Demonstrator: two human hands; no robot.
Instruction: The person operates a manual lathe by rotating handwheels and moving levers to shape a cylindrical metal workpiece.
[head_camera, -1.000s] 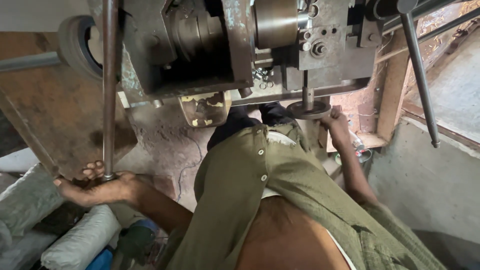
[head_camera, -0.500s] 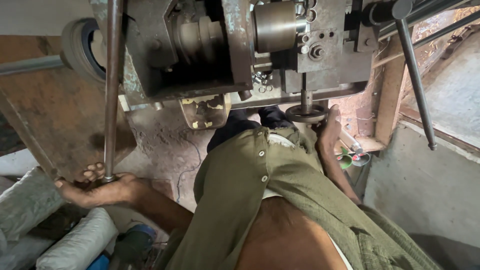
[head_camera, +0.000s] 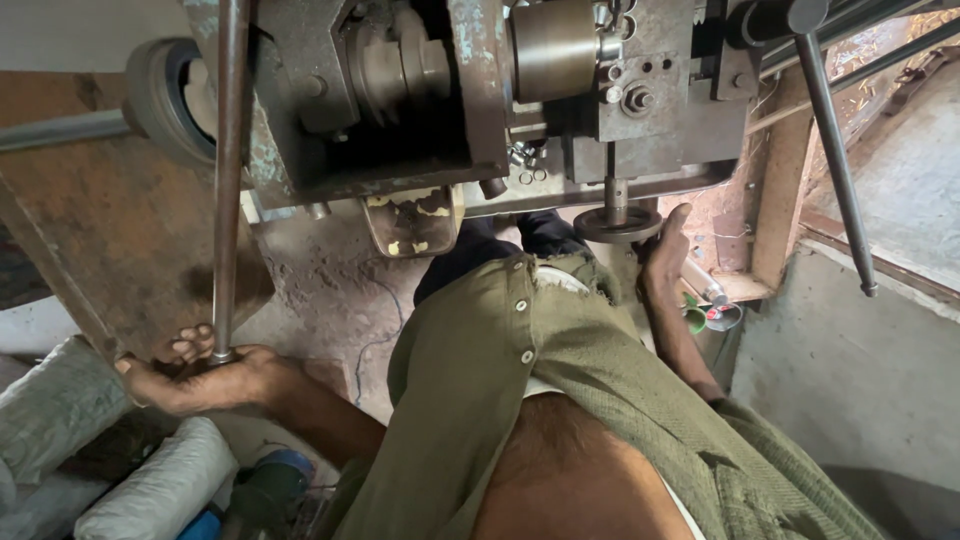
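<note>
The machine (head_camera: 480, 110) is cut off at the top edge, and the person's shirt (head_camera: 560, 400) hides the floor below it. The left hand (head_camera: 195, 375) is cupped half open under the lower end of a long steel bar (head_camera: 228, 180), fingers curled beside it. The right hand (head_camera: 662, 252) presses against the rim of a small handwheel (head_camera: 617, 225) beneath the machine; its grip cannot be made out.
</note>
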